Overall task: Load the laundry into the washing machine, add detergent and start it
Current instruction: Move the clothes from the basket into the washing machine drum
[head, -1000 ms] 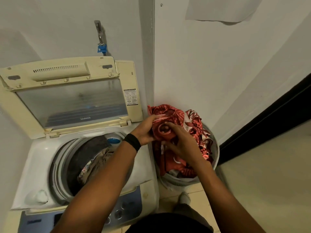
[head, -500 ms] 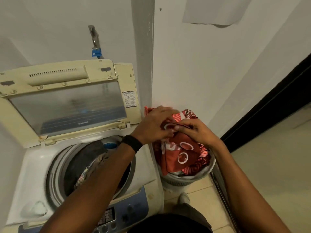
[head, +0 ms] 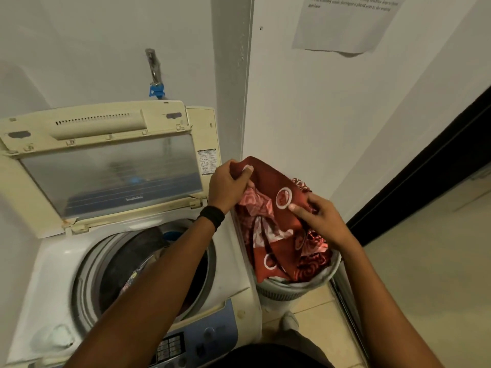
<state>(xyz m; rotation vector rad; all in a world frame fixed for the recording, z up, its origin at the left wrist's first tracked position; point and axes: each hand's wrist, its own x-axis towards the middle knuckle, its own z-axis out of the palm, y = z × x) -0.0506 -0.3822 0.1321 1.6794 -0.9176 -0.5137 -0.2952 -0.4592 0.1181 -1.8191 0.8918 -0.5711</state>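
While your left hand (head: 228,187) and right hand (head: 321,219) gripped the red patterned cloth (head: 268,181), its tail lay in the laundry basket (head: 292,291). Lifting it clear before swinging left to the washer drum (head: 127,261) looked wise.

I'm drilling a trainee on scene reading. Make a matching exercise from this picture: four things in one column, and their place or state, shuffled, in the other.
Things
1 washing machine lid
2 red patterned cloth
3 laundry basket
4 paper notice

Place or state
A stuck on the wall
B raised open
C standing right of the washing machine
D gripped by left hand and right hand

Pairs: 1-B, 2-D, 3-C, 4-A
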